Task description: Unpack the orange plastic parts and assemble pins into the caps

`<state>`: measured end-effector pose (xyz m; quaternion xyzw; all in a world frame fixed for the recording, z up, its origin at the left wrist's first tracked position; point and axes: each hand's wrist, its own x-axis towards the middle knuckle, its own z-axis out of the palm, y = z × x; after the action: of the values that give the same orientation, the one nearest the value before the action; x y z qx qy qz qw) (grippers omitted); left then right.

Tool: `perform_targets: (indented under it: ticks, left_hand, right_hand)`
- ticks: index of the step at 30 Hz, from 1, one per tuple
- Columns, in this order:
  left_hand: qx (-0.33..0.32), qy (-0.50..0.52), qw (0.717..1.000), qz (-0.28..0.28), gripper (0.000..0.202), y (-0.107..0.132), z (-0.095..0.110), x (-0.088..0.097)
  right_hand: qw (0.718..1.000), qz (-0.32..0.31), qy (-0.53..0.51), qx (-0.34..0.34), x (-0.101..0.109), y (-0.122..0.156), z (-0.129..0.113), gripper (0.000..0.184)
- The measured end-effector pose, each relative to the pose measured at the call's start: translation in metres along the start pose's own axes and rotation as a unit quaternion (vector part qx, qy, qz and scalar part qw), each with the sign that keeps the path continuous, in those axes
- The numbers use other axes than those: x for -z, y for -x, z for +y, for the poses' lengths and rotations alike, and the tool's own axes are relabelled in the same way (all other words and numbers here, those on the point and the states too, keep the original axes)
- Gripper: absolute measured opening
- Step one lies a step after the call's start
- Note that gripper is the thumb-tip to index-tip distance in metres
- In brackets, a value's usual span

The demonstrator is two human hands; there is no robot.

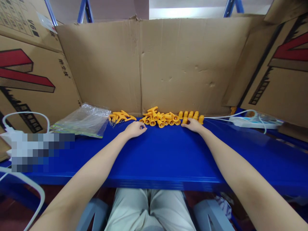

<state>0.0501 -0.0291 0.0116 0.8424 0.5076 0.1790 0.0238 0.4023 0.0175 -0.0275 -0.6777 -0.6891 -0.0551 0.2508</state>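
Observation:
My left hand (pixel 135 129) rests on the blue table with loosely curled fingers, thumb and fingertips slightly apart and nothing visible between them. Just beyond it lies a heap of orange bell-shaped pieces (pixel 160 123), several with their hollow ends facing me. To its left is a pile of orange T-shaped handles (pixel 117 116) with thin twisted metal tips, like corkscrews. My right hand (pixel 195 125) has thumb and fingers closed around an orange cylindrical cap (pixel 184 120) at the front of a group. Several more orange caps (pixel 191 115) stand upright behind it.
Cardboard sheets (pixel 192 64) wall the back of the blue table (pixel 163 157). A clear plastic bag (pixel 84 120) lies left, beside printed boxes (pixel 29 80). A white power strip (pixel 255 122) with cables sits at right. White cables (pixel 26 114) also loop at left.

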Motion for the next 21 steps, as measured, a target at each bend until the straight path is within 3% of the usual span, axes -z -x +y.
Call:
perform_targets:
  ticks: [3,5,10,14,21]
  left_hand:
    - [0.053,-0.046,0.995,0.066,0.032,-0.004,-0.023,0.002]
    - [0.100,-0.081,0.987,0.094,0.039,-0.005,-0.041,0.002]
    - [0.203,-0.114,0.972,0.036,0.055,-0.004,-0.070,-0.004]
    - [0.237,-0.117,0.964,-0.011,0.056,-0.004,-0.074,-0.008]
    - [0.260,-0.132,0.956,0.037,0.053,-0.002,-0.069,-0.007]
  right_hand:
    - [0.997,-0.061,-0.038,-0.009,0.003,0.001,-0.002,0.037]
    - [0.997,-0.067,-0.045,-0.015,0.006,0.002,-0.005,0.033]
    - [0.997,-0.070,-0.032,-0.022,0.010,0.006,-0.014,0.028]
    - [0.997,-0.072,-0.029,-0.023,0.012,0.008,-0.018,0.028]
    - [0.997,-0.070,-0.035,-0.022,0.012,0.009,-0.019,0.030]
